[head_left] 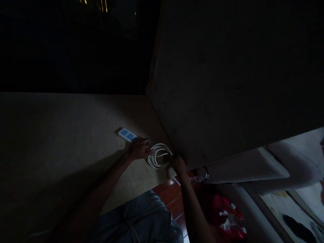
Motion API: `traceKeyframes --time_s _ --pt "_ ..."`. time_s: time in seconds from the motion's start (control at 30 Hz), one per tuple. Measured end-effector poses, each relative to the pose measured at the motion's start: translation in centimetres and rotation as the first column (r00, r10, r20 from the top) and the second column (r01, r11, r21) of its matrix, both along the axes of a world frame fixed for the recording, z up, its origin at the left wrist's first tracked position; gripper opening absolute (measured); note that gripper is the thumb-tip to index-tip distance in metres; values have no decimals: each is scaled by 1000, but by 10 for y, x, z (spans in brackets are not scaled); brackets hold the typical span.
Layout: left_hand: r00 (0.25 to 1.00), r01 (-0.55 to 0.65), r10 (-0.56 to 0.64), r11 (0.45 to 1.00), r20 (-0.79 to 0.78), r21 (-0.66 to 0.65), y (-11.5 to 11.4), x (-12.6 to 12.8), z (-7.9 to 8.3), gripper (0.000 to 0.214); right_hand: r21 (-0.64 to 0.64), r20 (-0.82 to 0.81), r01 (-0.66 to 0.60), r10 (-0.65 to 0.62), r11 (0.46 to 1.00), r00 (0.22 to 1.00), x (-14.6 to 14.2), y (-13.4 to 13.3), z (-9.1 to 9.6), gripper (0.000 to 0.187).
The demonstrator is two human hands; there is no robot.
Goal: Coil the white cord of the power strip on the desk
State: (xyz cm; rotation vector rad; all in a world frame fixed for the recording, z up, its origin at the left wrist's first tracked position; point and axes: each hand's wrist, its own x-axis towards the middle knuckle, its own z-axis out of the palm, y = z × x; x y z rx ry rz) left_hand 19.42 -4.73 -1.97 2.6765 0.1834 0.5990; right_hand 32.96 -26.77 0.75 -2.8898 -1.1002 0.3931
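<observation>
A coiled white power cord (159, 165) lies in loops on the pale, stone-like surface near the corner. Just left of it rests a white power strip (127, 135) with blue socket faces. My left hand (138, 148) covers the strip's near end, its thumb reaching onto the loops and its fingers curled round the cord there. At the coil's right edge, my right hand (179, 165) is closed on the cord, with most of its fingers hidden in shadow.
A grey wall or panel (215, 101) rises close beside my right hand. Below are my jeans (136, 219) and a reddish tiled floor (172, 199). A red plastic bag (230, 219) and a light cushioned seat (248, 165) stand at the lower right. The room is dim.
</observation>
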Motion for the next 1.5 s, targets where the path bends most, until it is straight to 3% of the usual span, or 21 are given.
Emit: traceKeyframes --time_s 0.13,0.23,0.3,0.37,0.43,0.53,0.63,0.7,0.9,1.03,1.13,1.37,1.5 --pt "987 152 -153 988 -40 -13 9 11 4 35 -30 -68 206 -208 978 976 -16 -3 10 54" --pt "979 199 -198 980 -44 2 13 11 7 36 20 -132 245 -241 969 962 -22 -2 18 55" --pt "983 181 -181 983 33 15 15 3 9 38 65 -143 253 -242 965 960 -24 -2 21 54" --pt "989 54 -51 998 140 -16 13 -9 9 38 88 -136 253 -240 963 961 -26 -3 22 55" --pt "954 -189 209 976 217 -108 7 -22 7 38 107 -138 244 -228 964 964 -28 -5 20 56" --pt "794 -504 568 815 218 -286 -7 -31 -4 48 162 -143 224 -202 961 969 -31 -11 15 58" --pt "713 -587 691 680 116 -439 -18 -23 -21 62 216 -115 213 -192 953 975 -35 -19 10 59" --pt "723 -584 689 652 55 -484 -21 -11 -31 68 276 -91 187 -168 943 982 -36 -25 8 56" --pt "788 -567 615 712 -21 -415 -23 21 -34 73 498 10 108 -130 860 991 -37 -36 5 53" --pt "819 -545 574 768 -15 -338 -27 39 -29 66 608 103 -70 9 791 995 -34 -33 -2 44" --pt "841 -515 541 807 12 -288 -29 52 -28 57 611 118 -153 102 777 988 -29 -29 -14 47" --pt "856 -499 516 833 9 -240 -26 73 -28 51 654 71 -128 107 746 992 -20 -29 -37 48" --pt "877 -455 481 839 16 -297 -23 76 -29 49 659 67 -94 66 746 996 -23 -31 -39 50"
